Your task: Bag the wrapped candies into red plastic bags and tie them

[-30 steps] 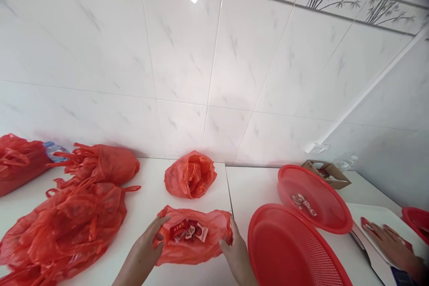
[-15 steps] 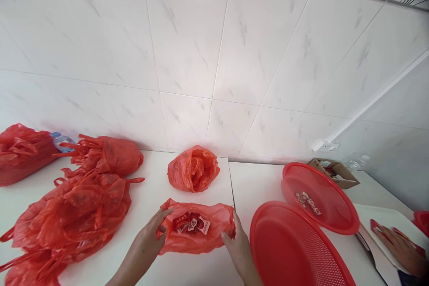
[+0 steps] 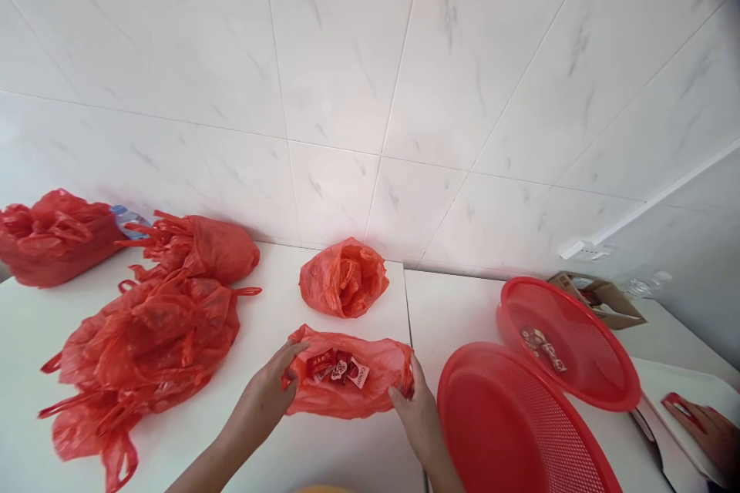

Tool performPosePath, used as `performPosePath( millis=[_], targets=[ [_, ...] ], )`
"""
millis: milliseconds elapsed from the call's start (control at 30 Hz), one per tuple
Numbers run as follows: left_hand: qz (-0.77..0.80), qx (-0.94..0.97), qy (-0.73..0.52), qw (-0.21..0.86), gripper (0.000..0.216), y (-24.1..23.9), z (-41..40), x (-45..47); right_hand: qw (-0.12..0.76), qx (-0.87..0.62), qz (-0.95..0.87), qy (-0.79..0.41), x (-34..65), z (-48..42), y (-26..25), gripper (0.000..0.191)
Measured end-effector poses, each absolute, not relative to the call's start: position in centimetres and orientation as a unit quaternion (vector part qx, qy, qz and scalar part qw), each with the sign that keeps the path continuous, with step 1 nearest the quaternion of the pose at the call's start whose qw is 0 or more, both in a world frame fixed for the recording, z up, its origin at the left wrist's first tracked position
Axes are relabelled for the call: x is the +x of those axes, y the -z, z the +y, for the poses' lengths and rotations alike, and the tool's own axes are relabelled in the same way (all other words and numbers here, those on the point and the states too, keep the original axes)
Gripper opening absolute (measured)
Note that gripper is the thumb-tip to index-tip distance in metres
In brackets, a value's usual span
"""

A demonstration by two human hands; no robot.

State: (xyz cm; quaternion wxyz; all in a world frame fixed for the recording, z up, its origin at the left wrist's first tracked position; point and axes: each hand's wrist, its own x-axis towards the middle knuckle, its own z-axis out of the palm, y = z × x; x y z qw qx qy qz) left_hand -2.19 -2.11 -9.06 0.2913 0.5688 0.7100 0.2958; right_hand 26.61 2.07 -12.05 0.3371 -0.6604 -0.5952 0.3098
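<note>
A thin red plastic bag [image 3: 347, 393] lies on the white table [image 3: 324, 454] in front of me, with a few small red and white candy packets [image 3: 341, 368] on top of it. My left hand [image 3: 267, 397] grips the bag's left end, fingers curled into the plastic. My right hand [image 3: 417, 414] holds the bag's right end, thumb pinched against the edge. A crumpled red bag [image 3: 344, 279] sits just behind it near the wall.
A heap of red plastic bags [image 3: 144, 339] covers the left of the table, with more bags [image 3: 55, 235] and a water bottle [image 3: 128, 220] at the far left. Two red mesh baskets [image 3: 520, 431] [image 3: 570, 343] stand at the right, then a cardboard box [image 3: 601, 300]. Another person's hand [image 3: 702, 431] rests at far right.
The view has tilted downward, so everything sits higher and nearer the frame's middle. Both hands keep hold of the bag's ends, shifted slightly right. The other person's hand drew toward the right edge.
</note>
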Motion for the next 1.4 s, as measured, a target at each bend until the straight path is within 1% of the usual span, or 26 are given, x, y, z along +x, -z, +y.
performPosePath(
  millis=[167,333,433,700,933,1033,1167,1400],
  targets=[
    [0.711,0.578,-0.287,0.278,0.059,9.8,-2.0,-2.4,0.31,-0.638,-0.579,-0.401,26.2,2.1,12.0,0.07],
    [0.719,0.582,-0.286,0.25,0.061,9.9,-2.0,-2.3,0.311,-0.638,-0.551,-0.438,26.0,2.0,12.3,0.074],
    [0.726,0.576,-0.28,0.251,0.059,9.7,-2.0,-2.2,0.308,-0.637,-0.537,-0.459,26.1,2.1,12.5,0.075],
    [0.728,0.562,-0.266,0.289,0.064,9.0,-2.0,-2.3,0.3,-0.639,-0.533,-0.467,26.1,2.4,12.2,0.076],
    [0.72,0.584,-0.289,0.239,0.062,10.2,-1.9,-2.5,0.286,-0.644,-0.535,-0.466,25.8,2.2,12.1,0.075],
    [0.716,0.583,-0.292,0.249,0.063,10.2,-1.9,-2.5,0.275,-0.639,-0.53,-0.485,25.9,2.2,11.9,0.076],
    [0.722,0.567,-0.297,0.262,0.062,8.8,-1.8,-2.3,0.272,-0.654,-0.532,-0.463,26.2,2.5,11.6,0.077],
    [0.698,0.596,-0.31,0.248,0.059,5.8,-2.0,-1.3,0.325,-0.648,-0.545,-0.42,26.7,2.0,10.3,0.078]
  ],
)
